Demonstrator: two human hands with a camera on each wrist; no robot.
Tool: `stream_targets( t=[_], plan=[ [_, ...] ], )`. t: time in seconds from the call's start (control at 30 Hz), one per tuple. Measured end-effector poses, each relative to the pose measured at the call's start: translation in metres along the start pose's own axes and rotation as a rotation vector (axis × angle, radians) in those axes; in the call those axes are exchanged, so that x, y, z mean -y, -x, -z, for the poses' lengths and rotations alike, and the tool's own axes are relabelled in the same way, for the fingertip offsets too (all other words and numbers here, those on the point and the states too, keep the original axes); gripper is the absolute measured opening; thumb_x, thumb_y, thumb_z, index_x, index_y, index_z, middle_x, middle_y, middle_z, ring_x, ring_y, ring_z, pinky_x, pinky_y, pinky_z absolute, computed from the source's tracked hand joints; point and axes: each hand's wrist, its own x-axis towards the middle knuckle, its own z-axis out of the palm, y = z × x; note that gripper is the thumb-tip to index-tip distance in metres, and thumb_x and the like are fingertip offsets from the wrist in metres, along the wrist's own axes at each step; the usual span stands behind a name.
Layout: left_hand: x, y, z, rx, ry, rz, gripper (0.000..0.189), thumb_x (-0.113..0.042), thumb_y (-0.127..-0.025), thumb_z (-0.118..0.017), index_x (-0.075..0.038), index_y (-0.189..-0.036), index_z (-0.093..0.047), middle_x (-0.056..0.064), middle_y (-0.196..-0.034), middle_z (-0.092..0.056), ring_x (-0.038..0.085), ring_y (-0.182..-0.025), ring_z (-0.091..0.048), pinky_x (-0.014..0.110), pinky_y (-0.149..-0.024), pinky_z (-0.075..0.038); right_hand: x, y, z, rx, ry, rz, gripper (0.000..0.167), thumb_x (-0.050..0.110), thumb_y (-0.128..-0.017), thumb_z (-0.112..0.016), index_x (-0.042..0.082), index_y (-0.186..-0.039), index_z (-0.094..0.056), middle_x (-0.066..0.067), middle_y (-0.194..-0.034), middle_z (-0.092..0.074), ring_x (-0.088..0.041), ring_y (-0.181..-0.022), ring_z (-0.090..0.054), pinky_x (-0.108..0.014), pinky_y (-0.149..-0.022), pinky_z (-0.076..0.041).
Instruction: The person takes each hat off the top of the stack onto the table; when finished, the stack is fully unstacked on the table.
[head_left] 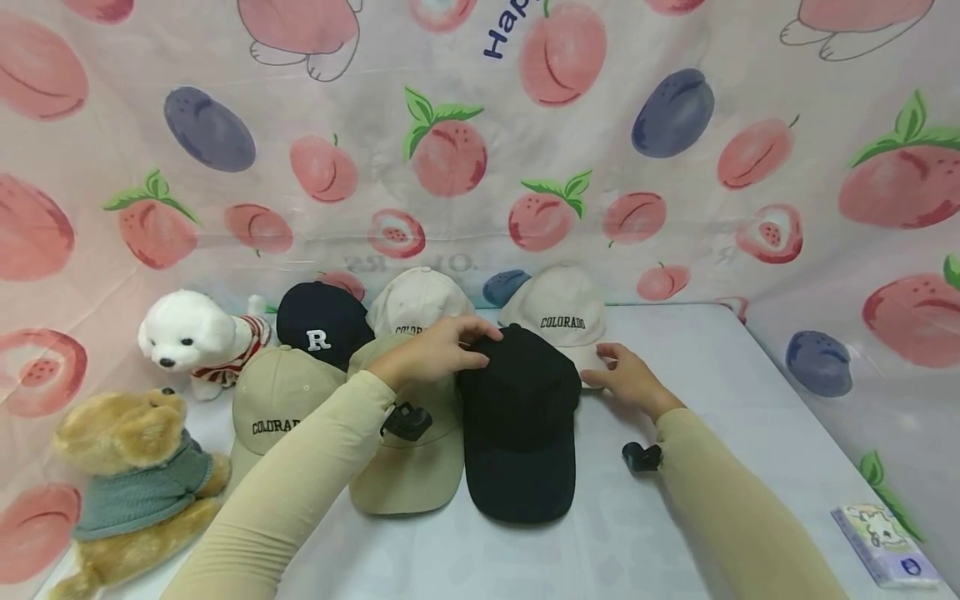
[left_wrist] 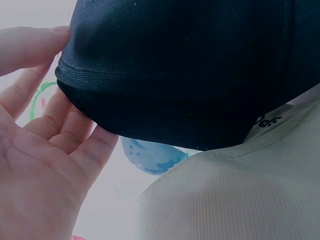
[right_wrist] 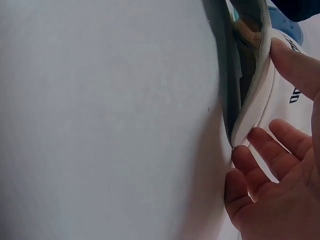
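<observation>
A black cap (head_left: 521,417) lies at the front centre, its brim toward me. My left hand (head_left: 438,350) touches the upper left of its crown. In the left wrist view, the thumb and fingers of that hand (left_wrist: 45,145) lie loosely spread along the crown's edge, some fingertips hidden behind it. Behind the black cap sits an off-white cap (head_left: 558,304) lettered COLORADO. My right hand (head_left: 630,379) is at the right side of its brim. Up close, the fingers of the right hand (right_wrist: 280,180) rest loosely against the brim (right_wrist: 257,105).
Beside the black cap lies a khaki cap (head_left: 408,475), partly under my left arm. Another khaki cap (head_left: 281,392), a navy R cap (head_left: 315,317) and an off-white cap (head_left: 420,296) stand left. Two plush dogs (head_left: 187,329) (head_left: 142,492) sit far left. A small box (head_left: 885,546) lies front right.
</observation>
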Motion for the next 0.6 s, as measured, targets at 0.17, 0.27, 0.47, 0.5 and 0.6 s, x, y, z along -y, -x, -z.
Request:
stream_targets(
  t=[0.17, 0.27, 0.47, 0.5, 0.6],
  plan=[
    [0.0002, 0.0002, 0.0, 0.004, -0.001, 0.002, 0.036, -0.003, -0.093, -0.067, -0.005, -0.129, -0.063, 0.013, -0.132, -0.06, 0.025, -0.126, -0.054, 0.04, -0.103, -0.043, 0.0022, -0.0014, -0.0021, 0.001, 0.012, 0.024, 0.073, 0.029, -0.093, -0.07, -0.009, -0.146, -0.038, -0.028, -0.147, -0.042, -0.044, -0.132, -0.041, -0.052, -0.107, -0.036],
    [0.0, 0.0002, -0.0002, 0.004, -0.001, 0.006, 0.036, -0.004, -0.093, -0.068, -0.005, -0.129, -0.063, 0.013, -0.133, -0.06, 0.026, -0.127, -0.053, 0.041, -0.104, -0.043, 0.0045, -0.0012, -0.0027, 0.009, 0.018, 0.015, 0.071, 0.028, -0.094, -0.068, -0.008, -0.147, -0.038, -0.027, -0.149, -0.041, -0.043, -0.133, -0.041, -0.052, -0.107, -0.036],
    [-0.0003, 0.0002, -0.0006, 0.009, 0.001, 0.014, 0.036, -0.004, -0.094, -0.067, -0.005, -0.13, -0.063, 0.013, -0.134, -0.059, 0.026, -0.127, -0.053, 0.041, -0.103, -0.043, 0.0074, -0.0002, -0.0027, 0.02, 0.024, 0.0, 0.066, 0.026, -0.096, -0.066, -0.007, -0.147, -0.039, -0.026, -0.148, -0.041, -0.042, -0.131, -0.043, -0.052, -0.105, -0.038],
    [0.0, 0.0001, -0.0007, 0.01, 0.001, 0.015, 0.036, -0.004, -0.094, -0.067, -0.005, -0.13, -0.063, 0.013, -0.134, -0.059, 0.026, -0.127, -0.054, 0.04, -0.103, -0.043, 0.0074, -0.0002, -0.0027, 0.02, 0.024, -0.005, 0.065, 0.026, -0.097, -0.065, -0.006, -0.147, -0.039, -0.025, -0.148, -0.041, -0.042, -0.13, -0.043, -0.053, -0.105, -0.038],
    [0.0006, 0.0002, -0.0012, 0.011, 0.003, 0.018, 0.035, -0.005, -0.094, -0.067, -0.006, -0.13, -0.063, 0.012, -0.134, -0.059, 0.025, -0.126, -0.054, 0.04, -0.103, -0.043, 0.0072, -0.0014, -0.0037, 0.016, 0.023, -0.017, 0.063, 0.025, -0.097, -0.065, -0.005, -0.146, -0.04, -0.024, -0.147, -0.043, -0.04, -0.129, -0.044, -0.052, -0.105, -0.037]
  ],
)
